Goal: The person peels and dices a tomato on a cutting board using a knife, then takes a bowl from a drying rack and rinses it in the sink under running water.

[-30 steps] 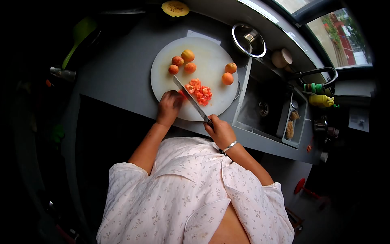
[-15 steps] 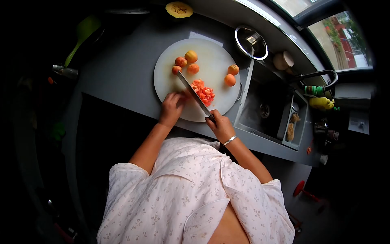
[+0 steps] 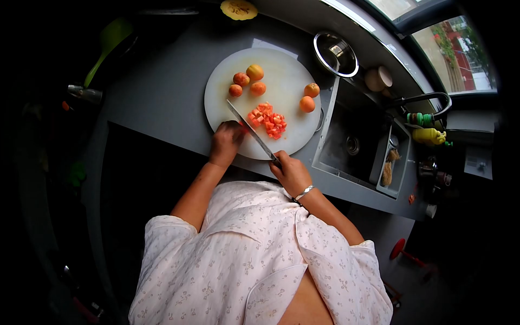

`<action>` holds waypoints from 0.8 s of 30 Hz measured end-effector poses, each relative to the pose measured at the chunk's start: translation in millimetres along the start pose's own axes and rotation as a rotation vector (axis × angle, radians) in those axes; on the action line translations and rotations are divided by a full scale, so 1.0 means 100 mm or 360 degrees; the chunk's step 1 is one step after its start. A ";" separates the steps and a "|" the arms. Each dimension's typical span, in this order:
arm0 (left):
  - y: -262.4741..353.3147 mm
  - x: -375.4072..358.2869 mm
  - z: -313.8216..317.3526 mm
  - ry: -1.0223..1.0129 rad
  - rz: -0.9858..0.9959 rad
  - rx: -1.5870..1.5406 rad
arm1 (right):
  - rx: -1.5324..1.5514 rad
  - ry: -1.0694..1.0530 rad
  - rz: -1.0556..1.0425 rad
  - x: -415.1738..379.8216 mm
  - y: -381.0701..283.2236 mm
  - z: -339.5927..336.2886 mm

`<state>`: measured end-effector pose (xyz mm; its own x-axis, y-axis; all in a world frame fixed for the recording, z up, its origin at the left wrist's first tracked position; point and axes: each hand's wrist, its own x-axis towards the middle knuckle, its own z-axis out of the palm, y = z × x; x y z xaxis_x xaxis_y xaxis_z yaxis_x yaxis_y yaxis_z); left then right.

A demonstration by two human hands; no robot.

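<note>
A long knife (image 3: pixel 251 130) is in my right hand (image 3: pixel 292 174), its blade pointing up and left over the round white board (image 3: pixel 281 65). My left hand (image 3: pixel 225 142) is at the board's near left edge, fingers curled beside the blade on a small red piece (image 3: pixel 243 127), which is partly hidden. Diced red pieces (image 3: pixel 268 120) lie in a pile just right of the blade. Several whole orange-red fruits sit farther back, among them a yellowish one (image 3: pixel 255 72); two more, one of them a round orange fruit (image 3: pixel 307 104), rest near the right edge.
Right of the board is a dark sink (image 3: pixel 346 130) with a tray (image 3: pixel 401 162) holding scrubbers. A steel bowl (image 3: pixel 336 54) stands behind it, near a black faucet (image 3: pixel 441 105) and a yellow bottle (image 3: pixel 428 136). A cut yellow squash (image 3: pixel 239 9) lies at the back.
The knife and my right hand have shifted slightly left. More diced pieces now show at the left side of the pile. My left hand has moved slightly left.
</note>
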<state>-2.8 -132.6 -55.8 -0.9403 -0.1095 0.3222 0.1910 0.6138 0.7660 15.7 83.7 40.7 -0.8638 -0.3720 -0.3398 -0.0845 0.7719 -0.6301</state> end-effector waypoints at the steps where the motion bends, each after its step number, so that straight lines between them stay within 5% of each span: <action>1: -0.02 -0.01 0.01 -0.0002 -0.0004 0.0033 | -0.0066 -0.0032 0.0009 0.01 -0.01 0.00; 15: -0.02 0.00 -0.01 -0.0018 -0.0105 -0.0021 | 0.0134 0.0163 -0.0206 0.19 0.17 0.16; 18: -0.07 -0.03 0.02 0.0077 0.0058 0.0174 | 0.0216 0.0299 -0.0084 0.04 0.07 -0.07; 20: -0.04 -0.02 0.02 -0.0038 -0.0182 0.0060 | 0.0234 0.0331 -0.0052 0.00 0.07 -0.18; 24: 0.11 0.11 0.06 -0.0012 -0.0111 -0.0019 | 0.0299 0.0442 -0.0001 -0.04 0.13 -0.26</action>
<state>-13.1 -122.3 -47.4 -0.9536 -0.1456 0.2635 0.1282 0.5954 0.7931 5.2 109.1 52.4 -0.9683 -0.1980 -0.1524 -0.0146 0.6537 -0.7566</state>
